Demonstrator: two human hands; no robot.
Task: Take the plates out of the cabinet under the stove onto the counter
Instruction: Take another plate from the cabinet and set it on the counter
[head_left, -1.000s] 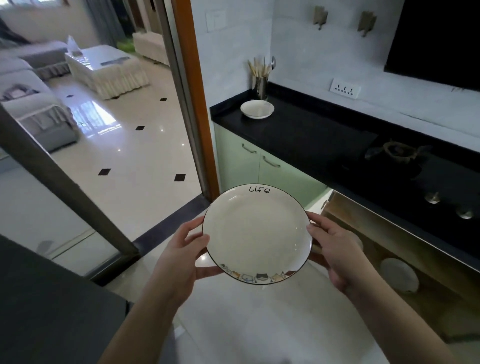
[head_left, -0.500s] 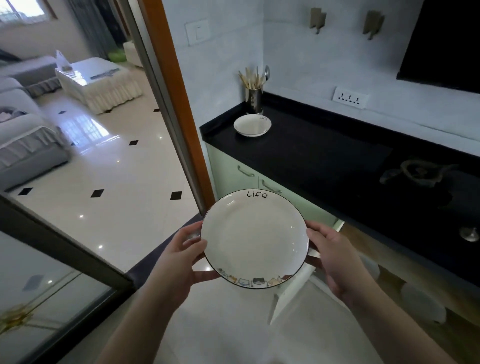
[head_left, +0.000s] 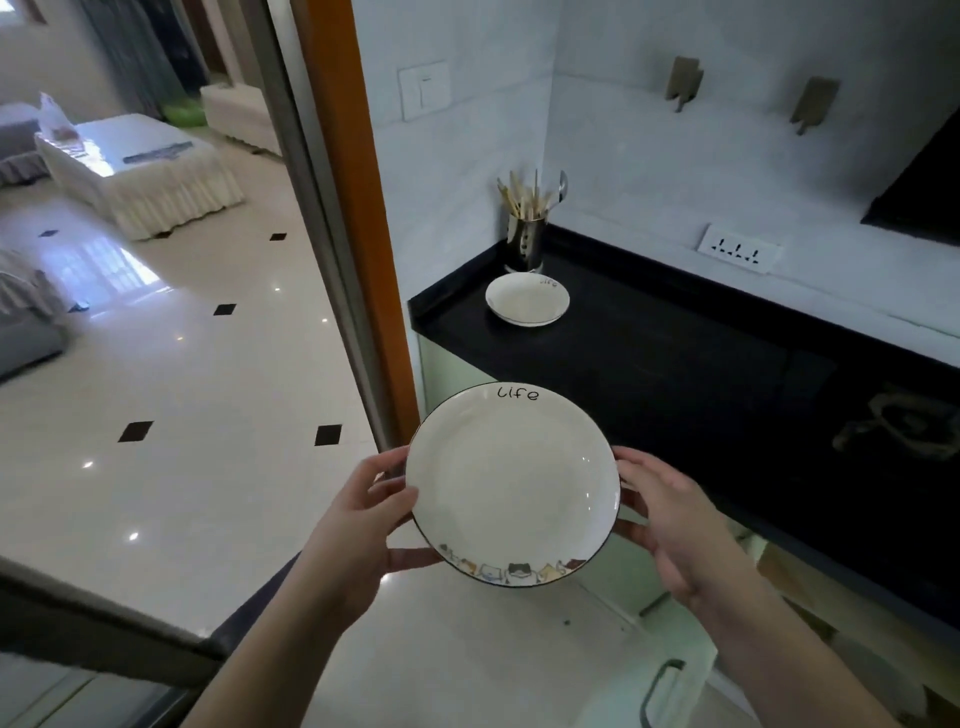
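The plate (head_left: 511, 483) is in the air, level and face up, held out in front of the counter (head_left: 691, 374) and a little below its front edge. It is white with a dark rim, "Life" written at the far side and a row of small cat figures along the near side. Nothing lies on it.

The left hand (head_left: 363, 525) grips its left rim, thumb over the top edge and fingers curled beneath. The right hand (head_left: 670, 525) grips the right rim the same way, fingers wrapped under and clamped on the edge.

To my eye this is the carry step: 1 plate is out of the cabinet and on its way up to the counter. The next move calls for lifting it clear of the counter's front lip, then setting it down flat on the bare dark top, either beside the bowl-like plate (head_left: 527, 300) or on top of it, and only then letting go.

That second plate sits far back at the counter's left end, empty, with "Life" on its rim too. Just behind it stands a metal holder (head_left: 527, 244) with chopsticks and a spoon sticking up out of it.

Below the counter at the lower right, a pale green door (head_left: 670, 680) with a dark handle hangs open; I cannot tell what is left inside.
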